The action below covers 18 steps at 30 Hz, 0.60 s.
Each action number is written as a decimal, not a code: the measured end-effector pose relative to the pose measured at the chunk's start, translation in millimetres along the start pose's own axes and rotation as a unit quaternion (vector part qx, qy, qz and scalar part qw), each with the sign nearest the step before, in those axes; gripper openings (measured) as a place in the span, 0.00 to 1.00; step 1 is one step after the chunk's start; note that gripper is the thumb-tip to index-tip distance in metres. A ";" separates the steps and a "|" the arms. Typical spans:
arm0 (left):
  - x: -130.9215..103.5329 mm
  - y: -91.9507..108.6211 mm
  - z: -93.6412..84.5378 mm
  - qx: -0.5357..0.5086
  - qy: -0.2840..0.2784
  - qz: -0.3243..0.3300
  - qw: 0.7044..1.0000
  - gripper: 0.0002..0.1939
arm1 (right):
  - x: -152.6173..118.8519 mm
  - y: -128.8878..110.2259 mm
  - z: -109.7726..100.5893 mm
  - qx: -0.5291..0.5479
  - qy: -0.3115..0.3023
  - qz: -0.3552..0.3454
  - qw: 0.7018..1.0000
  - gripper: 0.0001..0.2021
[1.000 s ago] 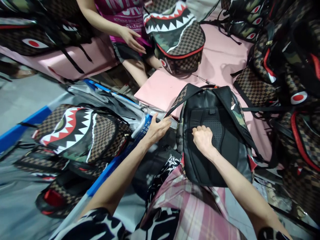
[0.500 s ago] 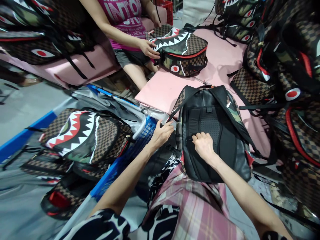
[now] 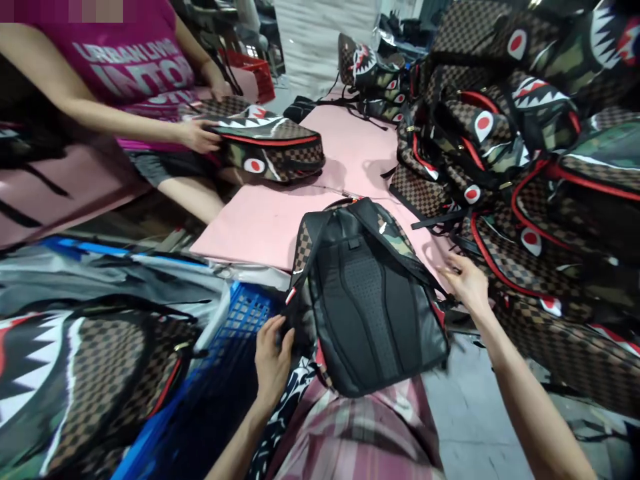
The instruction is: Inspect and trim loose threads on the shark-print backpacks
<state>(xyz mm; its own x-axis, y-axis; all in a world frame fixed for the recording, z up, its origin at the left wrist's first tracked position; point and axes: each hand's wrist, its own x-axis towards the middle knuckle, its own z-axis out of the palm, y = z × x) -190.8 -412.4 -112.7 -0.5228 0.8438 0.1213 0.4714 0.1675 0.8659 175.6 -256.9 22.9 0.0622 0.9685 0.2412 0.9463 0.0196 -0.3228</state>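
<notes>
A black-backed backpack point(image 3: 370, 300) lies on my lap and against the pink table edge, its padded back panel and shoulder straps facing up. Checkered and camouflage fabric shows along its sides. My left hand point(image 3: 274, 357) is beside its lower left side, by the dark strap end, thumb and fingers apart. On the other side, my right hand point(image 3: 467, 283) is close to the lower end of the right shoulder strap point(image 3: 407, 257). Its fingers are stretched out and apart; whether they touch the strap I cannot tell.
Across the pink table point(image 3: 245, 213) a person in a magenta shirt point(image 3: 130, 73) handles a shark-mouth backpack point(image 3: 275, 143). Piled backpacks point(image 3: 530, 240) crowd the right side. At lower left, a blue basket point(image 3: 247, 320) stands near another shark-mouth bag point(image 3: 100, 373).
My right hand has left the middle of the back panel and moved out to the bag's right side. My left hand has moved lower along the left side. The view has turned right.
</notes>
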 end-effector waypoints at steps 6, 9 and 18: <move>1.4 22.0 4.2 -0.080 -0.129 -0.236 0.960 0.32 | -70.1 -30.0 10.9 -0.181 -0.094 -0.086 0.975 0.19; -3.6 44.6 -1.0 -0.047 -0.124 -0.205 0.970 0.32 | -112.0 -54.7 22.7 -0.124 -0.124 -0.155 0.972 0.19; -33.4 62.1 27.7 -0.012 -0.195 -0.175 0.965 0.27 | -120.5 -43.2 53.8 0.045 -0.159 -0.125 0.978 0.19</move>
<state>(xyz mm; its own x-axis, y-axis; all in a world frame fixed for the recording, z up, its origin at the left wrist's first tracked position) -124.3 -416.1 -76.5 -0.3385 0.8659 -0.3682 0.2955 0.4694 0.8321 110.2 -361.1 -41.5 -0.2825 0.9588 0.0306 0.8871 0.2732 -0.3720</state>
